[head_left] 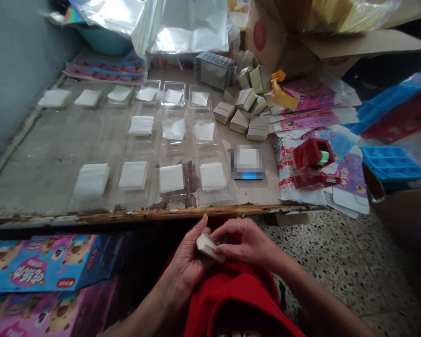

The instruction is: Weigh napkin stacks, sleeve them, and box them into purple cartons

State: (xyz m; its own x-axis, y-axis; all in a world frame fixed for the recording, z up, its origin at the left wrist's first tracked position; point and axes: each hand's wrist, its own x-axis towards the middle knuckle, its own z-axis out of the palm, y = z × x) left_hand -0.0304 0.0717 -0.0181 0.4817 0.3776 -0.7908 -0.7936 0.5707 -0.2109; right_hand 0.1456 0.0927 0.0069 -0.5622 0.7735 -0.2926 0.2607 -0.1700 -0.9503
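Observation:
Both hands are low in front of the table edge, above a red cloth [238, 295] on my lap. My left hand [189, 262] cradles a small stack of white paper squares [207, 245], fingers curled under it. My right hand [243, 241] pinches the same stack from the right, fingers pressed together on its top. On the table above, several clear plastic trays [173, 93] lie in rows, most with a white paper square [171, 178] in them.
Bundled paper stacks with rubber bands [245, 114] sit at the back right, beside a cardboard box [301, 42]. A red tape dispenser [312, 161] and blue plastic tray [393, 161] lie right. Pink and blue printed cartons [45, 271] are stacked lower left. Speckled floor shows right.

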